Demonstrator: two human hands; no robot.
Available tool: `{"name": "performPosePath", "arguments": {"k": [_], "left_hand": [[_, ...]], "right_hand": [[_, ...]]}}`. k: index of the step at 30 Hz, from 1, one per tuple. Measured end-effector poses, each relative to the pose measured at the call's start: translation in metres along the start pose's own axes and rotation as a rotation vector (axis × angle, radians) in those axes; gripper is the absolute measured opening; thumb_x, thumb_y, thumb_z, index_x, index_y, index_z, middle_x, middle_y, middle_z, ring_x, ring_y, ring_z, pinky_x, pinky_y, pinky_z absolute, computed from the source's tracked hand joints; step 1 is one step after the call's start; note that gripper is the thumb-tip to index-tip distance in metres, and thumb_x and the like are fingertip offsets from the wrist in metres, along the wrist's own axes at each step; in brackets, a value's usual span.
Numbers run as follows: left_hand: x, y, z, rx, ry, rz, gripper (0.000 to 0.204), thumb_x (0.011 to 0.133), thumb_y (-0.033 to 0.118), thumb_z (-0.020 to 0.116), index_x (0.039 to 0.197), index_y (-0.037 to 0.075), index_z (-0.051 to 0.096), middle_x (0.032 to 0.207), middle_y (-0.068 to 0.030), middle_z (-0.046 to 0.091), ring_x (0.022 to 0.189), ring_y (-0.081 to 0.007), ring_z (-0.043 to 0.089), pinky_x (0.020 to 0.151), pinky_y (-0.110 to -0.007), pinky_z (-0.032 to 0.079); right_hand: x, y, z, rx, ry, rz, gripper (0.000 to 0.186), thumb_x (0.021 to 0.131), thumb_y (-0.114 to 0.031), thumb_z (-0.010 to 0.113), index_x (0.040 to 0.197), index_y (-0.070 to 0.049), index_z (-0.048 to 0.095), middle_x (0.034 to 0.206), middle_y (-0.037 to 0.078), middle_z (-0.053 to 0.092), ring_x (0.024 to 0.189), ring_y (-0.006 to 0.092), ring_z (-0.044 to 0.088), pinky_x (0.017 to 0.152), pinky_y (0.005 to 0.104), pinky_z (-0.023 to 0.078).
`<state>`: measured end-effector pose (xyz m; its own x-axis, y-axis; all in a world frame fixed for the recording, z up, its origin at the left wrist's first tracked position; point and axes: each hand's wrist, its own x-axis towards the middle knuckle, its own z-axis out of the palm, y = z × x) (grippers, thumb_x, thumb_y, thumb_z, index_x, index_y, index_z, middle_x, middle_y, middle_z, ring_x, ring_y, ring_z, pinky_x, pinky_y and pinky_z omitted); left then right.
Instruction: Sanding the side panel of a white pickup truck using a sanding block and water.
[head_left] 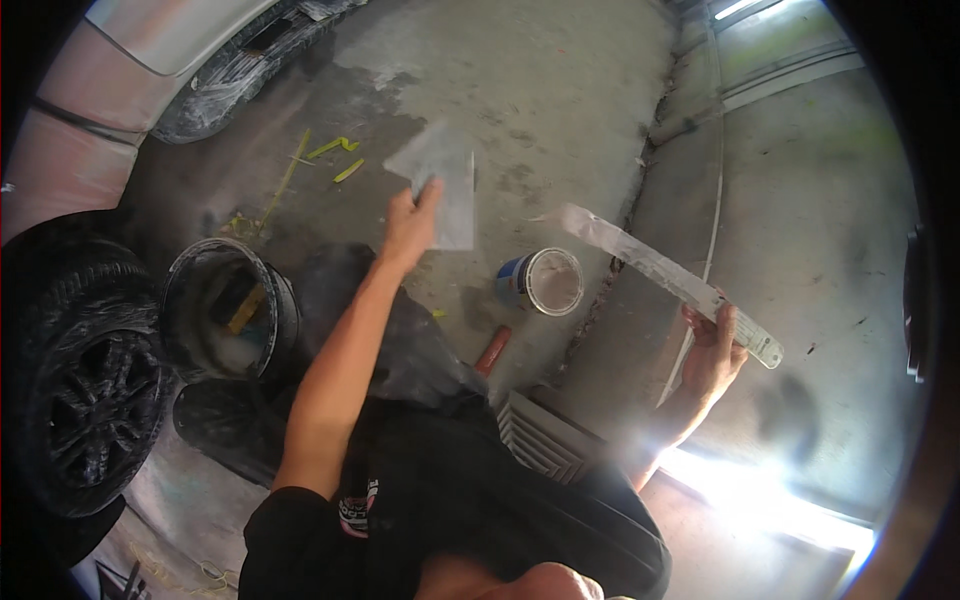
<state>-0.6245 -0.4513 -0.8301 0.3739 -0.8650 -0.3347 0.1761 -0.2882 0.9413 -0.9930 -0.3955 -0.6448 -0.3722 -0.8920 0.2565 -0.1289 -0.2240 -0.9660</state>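
My left hand grips a flat grey-white sheet, like a filler mixing board, by its near left edge, thumb on top. Farther right, my right hand is closed round the handle end of a long flat stirring stick. Pale, filler-like residue coats its far end, which points up and left. Below that end, between my hands, a round tin of pale paste stands uncovered on the floor. Nearer to me lies a reddish tube.
A dark bucket with liquid and a yellowish thing inside stands left of my knee. Beside it is a car wheel. Yellow-green tape scraps lie on the concrete floor. A wall and a slatted vent bound the right.
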Motion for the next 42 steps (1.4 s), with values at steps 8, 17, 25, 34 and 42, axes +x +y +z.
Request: {"name": "performPosePath", "arguments": {"k": [8,17,25,34,42], "left_hand": [[0.0,0.081,-0.101,0.12,0.161,0.43,0.042,0.099,0.042,0.06,0.09,0.002,0.069,0.074,0.004,0.061,0.063,-0.0042,0.05,0.057,-0.026,0.042],[0.001,-0.01,0.013,-0.071,0.061,0.138,0.051,0.098,0.043,0.059,0.072,0.0,0.055,0.067,0.0033,0.045,0.067,-0.0085,0.038,0.058,-0.032,0.036],[0.001,-0.001,0.036,-0.25,-0.036,0.009,0.044,0.1,0.04,0.059,0.089,-0.002,0.062,0.08,0.0013,0.055,0.076,-0.0088,0.045,0.067,-0.029,0.041],[0.018,-0.002,0.015,-0.073,0.002,0.097,0.041,0.1,0.037,0.059,0.098,-0.004,0.065,0.082,-0.0006,0.058,0.076,-0.0087,0.047,0.068,-0.029,0.043],[-0.005,0.088,-0.106,0.683,0.168,0.994,0.031,0.1,0.022,0.056,0.118,0.0,0.067,0.092,-0.0209,0.065,0.078,-0.0375,0.064,0.071,-0.042,0.049]], "right_hand": [[0.004,0.016,0.011,-0.04,0.035,0.019,0.043,0.096,-0.022,0.063,0.113,0.017,0.059,0.108,0.026,0.066,0.085,0.0298,0.07,0.073,0.0369,0.063],[0.004,0.007,0.006,0.087,0.012,0.024,0.041,0.096,-0.02,0.065,0.114,0.016,0.057,0.108,0.026,0.065,0.085,0.0303,0.07,0.072,0.0381,0.063],[-0.002,0.0,0.006,0.144,-0.007,0.013,0.032,0.098,-0.017,0.061,0.112,0.012,0.06,0.107,0.023,0.067,0.086,0.0283,0.071,0.072,0.0382,0.063],[-0.008,-0.01,0.016,0.151,-0.031,-0.015,0.036,0.095,-0.019,0.065,0.107,0.014,0.061,0.104,0.026,0.066,0.086,0.0295,0.07,0.067,0.0367,0.064],[-0.011,-0.013,0.014,0.059,0.07,0.041,0.036,0.097,-0.02,0.063,0.112,0.013,0.061,0.108,0.022,0.067,0.084,0.0265,0.07,0.073,0.0387,0.061]]}}
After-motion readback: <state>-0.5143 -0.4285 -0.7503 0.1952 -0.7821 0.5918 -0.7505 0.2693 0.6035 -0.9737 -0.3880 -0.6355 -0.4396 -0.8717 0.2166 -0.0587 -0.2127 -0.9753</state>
